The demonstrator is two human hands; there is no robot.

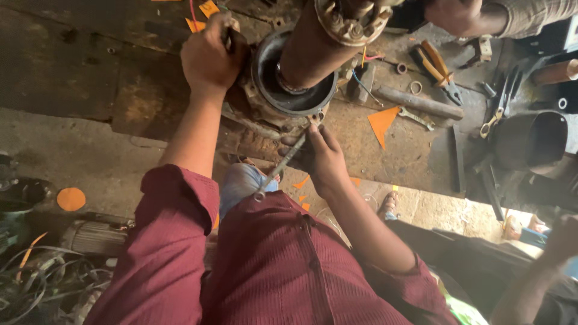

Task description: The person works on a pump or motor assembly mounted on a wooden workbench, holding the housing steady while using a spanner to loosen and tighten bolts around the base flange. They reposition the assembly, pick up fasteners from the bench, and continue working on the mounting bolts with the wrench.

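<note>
Hands on pump housing, spanner at flange

Orange disc (71, 198) is lying far left on the concrete floor (90, 150), with a tangle of wires (42, 277) below it. You are wearing maroon sleeves. Your left hand (208, 57) is gripping the upper left edge of the round metal housing (289, 90), fingers curled tight around something dark there; cannot tell what exactly. The housing is sitting on the dark workbench surface (72, 66), and a rusty brown shaft (313, 42) is sticking up out of its middle toward the camera. Your right hand (325, 159) is closing around a spanner (280, 165) at the housing's lower rim; the spanner head is touching the flange, the ring end is hanging down over your knee. Orange paper scraps (382, 123) are lying just right of the housing. Further right a grey metal rod (418, 103), a small wrench (415, 118) and orange-handled pliers (438, 71) are lying on the bench. Another person's hand (460, 15) is resting top right, near the shaft end. A dark pipe section (533, 138) is lying far right.
</note>
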